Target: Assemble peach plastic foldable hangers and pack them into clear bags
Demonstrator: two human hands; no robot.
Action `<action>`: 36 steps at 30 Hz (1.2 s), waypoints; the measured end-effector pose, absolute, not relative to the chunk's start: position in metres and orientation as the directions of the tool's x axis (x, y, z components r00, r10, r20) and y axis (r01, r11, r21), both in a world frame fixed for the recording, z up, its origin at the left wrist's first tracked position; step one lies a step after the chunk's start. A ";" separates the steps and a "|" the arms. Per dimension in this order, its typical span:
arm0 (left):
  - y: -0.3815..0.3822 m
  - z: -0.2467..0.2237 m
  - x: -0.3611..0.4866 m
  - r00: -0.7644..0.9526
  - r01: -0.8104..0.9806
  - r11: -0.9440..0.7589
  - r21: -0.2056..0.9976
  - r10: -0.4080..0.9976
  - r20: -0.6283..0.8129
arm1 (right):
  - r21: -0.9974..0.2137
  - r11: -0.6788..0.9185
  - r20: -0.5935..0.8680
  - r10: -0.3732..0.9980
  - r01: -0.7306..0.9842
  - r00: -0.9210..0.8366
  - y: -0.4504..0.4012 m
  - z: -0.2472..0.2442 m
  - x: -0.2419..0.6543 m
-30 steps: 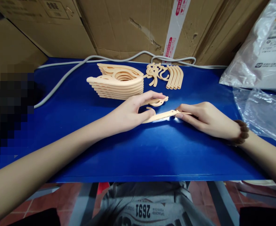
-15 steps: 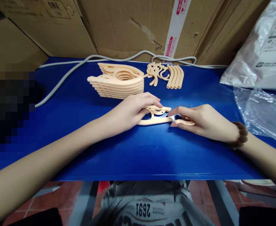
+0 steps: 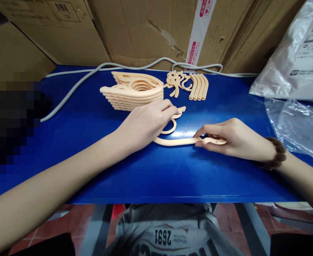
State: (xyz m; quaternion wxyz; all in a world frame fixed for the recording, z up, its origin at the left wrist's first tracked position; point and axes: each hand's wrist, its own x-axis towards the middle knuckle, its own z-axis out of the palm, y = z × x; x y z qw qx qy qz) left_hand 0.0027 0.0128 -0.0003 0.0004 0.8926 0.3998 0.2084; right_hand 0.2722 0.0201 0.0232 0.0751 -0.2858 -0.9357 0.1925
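Note:
My left hand (image 3: 156,119) is closed over a peach plastic clothes hanger (image 3: 176,142) and covers part of it. The hanger's long curved arm points right, and a rounded loop and a second arm tip show past my fingers. With thumb and forefinger, my right hand (image 3: 232,138) pinches the end of the long arm. A small peach hanger piece (image 3: 216,141) lies along that hand's fingers, its near end by the arm's tip; whether the two are joined I cannot tell. Behind my left hand is a stack of matching hanger pieces (image 3: 132,94).
Small hanger hooks (image 3: 176,80) are heaped at the back, beside several curved arm pieces (image 3: 198,87) in a row. A white cable (image 3: 146,65) runs along the cardboard boxes (image 3: 151,32). A clear plastic bag (image 3: 295,124) lies at right on the blue table (image 3: 156,177).
The hanger has turned, its upper arm tip swinging up and left away from the long arm. My left hand has shifted left and rolled over it. My right hand moved slightly right.

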 end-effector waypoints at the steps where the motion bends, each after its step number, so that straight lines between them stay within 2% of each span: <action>1: 0.011 0.000 0.004 0.602 0.682 -0.701 0.209 0.700 0.386 | -0.408 0.754 0.025 0.573 0.514 -0.819 0.020 0.023 0.272; 4: 0.003 0.000 0.011 0.655 0.558 -0.761 0.330 0.649 0.387 | -0.424 0.733 0.028 0.597 0.531 -0.802 0.020 0.023 0.271; 8: -0.001 -0.005 0.018 0.740 0.474 -0.800 0.368 0.589 0.325 | -0.446 0.730 0.071 0.606 0.518 -0.792 0.020 0.024 0.269; 14: 0.004 -0.010 0.018 0.741 0.498 -0.764 0.411 0.621 0.255 | -0.477 0.706 0.062 0.621 0.523 -0.781 0.021 0.024 0.270; 20: 0.004 -0.009 0.016 0.725 0.467 -0.757 0.458 0.624 0.293 | -0.479 0.621 0.102 0.741 0.621 -0.663 0.025 0.024 0.275; 25: 0.003 -0.005 0.016 0.685 0.447 -0.703 0.553 0.667 0.294 | -0.482 0.633 0.056 0.712 0.605 -0.700 0.024 0.028 0.274; 36: 0.001 -0.003 0.019 0.664 0.466 -0.676 0.571 0.693 0.280 | -0.534 0.646 0.027 0.657 0.545 -0.753 0.023 0.030 0.270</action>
